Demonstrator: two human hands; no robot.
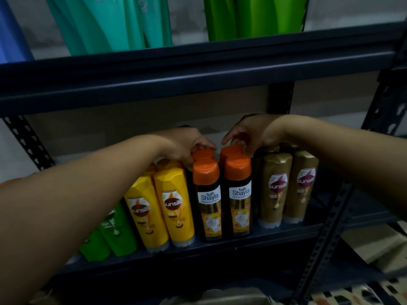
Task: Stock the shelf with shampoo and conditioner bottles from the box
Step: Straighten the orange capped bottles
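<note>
Where the dark metal shelf (pixel 220 245) is filled, bottles are ranged upright in rows: green bottles (pixel 110 234) at the left, then yellow bottles (pixel 163 208), black bottles with orange caps (pixel 222 201) in the middle, and gold bottles (pixel 286 190) at the right. A rear orange cap is gripped by the curled fingers of the left hand (pixel 187 143). Another rear cap is touched by the loosely bent fingertips of the right hand (pixel 248 130). "Sunsilk" is read on the yellow and gold labels, "Safi Shayla" on the black ones.
</note>
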